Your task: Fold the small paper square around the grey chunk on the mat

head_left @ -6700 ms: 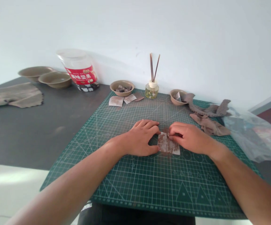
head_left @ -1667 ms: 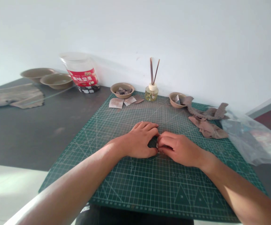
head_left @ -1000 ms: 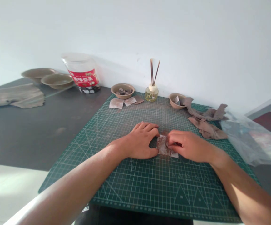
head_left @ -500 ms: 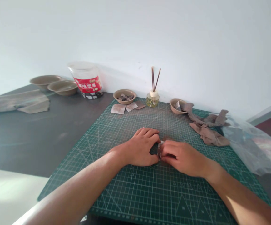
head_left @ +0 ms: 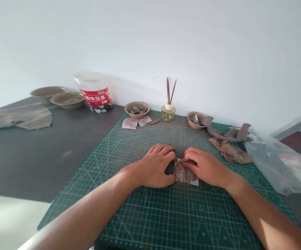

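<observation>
A small square piece (head_left: pixel 185 174), white with a patchy brown layer, lies flat on the green cutting mat (head_left: pixel 166 215). My left hand (head_left: pixel 158 166) rests at its left edge, thumb and fingers spread apart, fingertips touching that edge. My right hand (head_left: pixel 205 166) is over its upper right part, with fingers and thumb pinched together at the top edge. What the right fingertips hold is too small to make out.
Behind are a bowl of grey scraps (head_left: pixel 137 110), flat pieces (head_left: pixel 130 123), a reed diffuser (head_left: pixel 168 113) and a second bowl (head_left: pixel 196 125). Brown cloth (head_left: pixel 231 151) and a plastic bag (head_left: pixel 272 166) lie right. A tub (head_left: pixel 95 95) and bowls (head_left: pixel 68 100) stand left.
The square piece, earlier mostly hidden and bunched between my hands, now lies spread out and visible. My right hand has moved slightly right and opened a gap from my left hand.
</observation>
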Demonstrator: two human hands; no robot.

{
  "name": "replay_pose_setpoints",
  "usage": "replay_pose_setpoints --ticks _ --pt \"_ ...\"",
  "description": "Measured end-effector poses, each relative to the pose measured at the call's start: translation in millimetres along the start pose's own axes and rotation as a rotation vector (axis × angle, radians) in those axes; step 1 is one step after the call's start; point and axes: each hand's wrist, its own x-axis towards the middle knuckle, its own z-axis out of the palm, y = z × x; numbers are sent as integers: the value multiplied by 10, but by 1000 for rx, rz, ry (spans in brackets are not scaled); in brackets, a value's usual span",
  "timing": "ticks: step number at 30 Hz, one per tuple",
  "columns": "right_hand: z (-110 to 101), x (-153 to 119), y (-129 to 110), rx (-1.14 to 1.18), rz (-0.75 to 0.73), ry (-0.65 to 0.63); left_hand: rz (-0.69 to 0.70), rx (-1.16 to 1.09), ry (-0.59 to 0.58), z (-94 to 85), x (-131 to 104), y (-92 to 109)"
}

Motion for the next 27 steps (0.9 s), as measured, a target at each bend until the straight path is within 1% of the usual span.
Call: replay_pose_setpoints --ticks 2,5,6,8,10,11,13,16,18,20,22,23,25,27 --pt "-33 -19 36 0 8 -21 -4 0 -2 4 -1 -3" --pt "-36 -57 3 55 -79 -133 -3 1 -4 7 -4 -4" --pt "-23 -57 -21 61 -104 -144 -2 1 -5 7 -5 -4" --pt "-2 -34 -52 32 -100 -96 -3 2 -6 6 -6 -2" --pt "-11 -6 -47 -33 -35 -19 -7 2 -8 2 -3 1" --pt "-27 0 -35 -57 -8 -5 -11 0 -8 0 -1 3" --pt "-62 -12 -18 -52 -7 -49 -15 -5 -13 -6 2 7" --pt "-65 -46 -32 39 -101 -158 -7 -11 -16 -11 0 8" --pt "-44 -43 -43 50 -116 -140 0 -5 -13 -10 -5 5" --pt "-43 -26 -29 9 -62 -64 0 5 -9 -10 -9 1" --pt "-66 -21 -6 -17 -19 -43 -4 9 -15 -11 -10 1" --pt "-79 -27 -2 -8 -25 -68 -8 9 -21 -13 -10 2" --pt "-86 -44 -19 45 -85 -149 -11 6 -34 -15 -7 6" --pt "-66 -47 -51 80 -126 -168 -9 6 -41 -14 -4 9"
